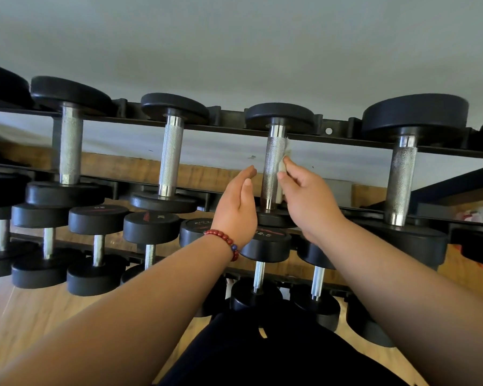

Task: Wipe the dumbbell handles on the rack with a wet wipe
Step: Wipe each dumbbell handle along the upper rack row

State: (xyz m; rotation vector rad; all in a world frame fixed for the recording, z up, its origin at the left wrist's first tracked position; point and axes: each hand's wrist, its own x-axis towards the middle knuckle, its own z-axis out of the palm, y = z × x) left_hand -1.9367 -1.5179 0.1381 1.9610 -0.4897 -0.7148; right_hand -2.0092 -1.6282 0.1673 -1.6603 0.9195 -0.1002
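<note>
A plain pale grey wall (234, 37) fills the upper half of the view, softly and evenly lit, with 1 small dark mark (252, 157) low on it. Along the foot of the wall runs a band of warm brown wood (117, 165). The floor (25, 310) at lower left is light tan wood planking with a faint sheen. At far right, a dark beam (452, 185) slants across. Below it sits a blurred red and white shape (480, 215), possibly a bag.
</note>
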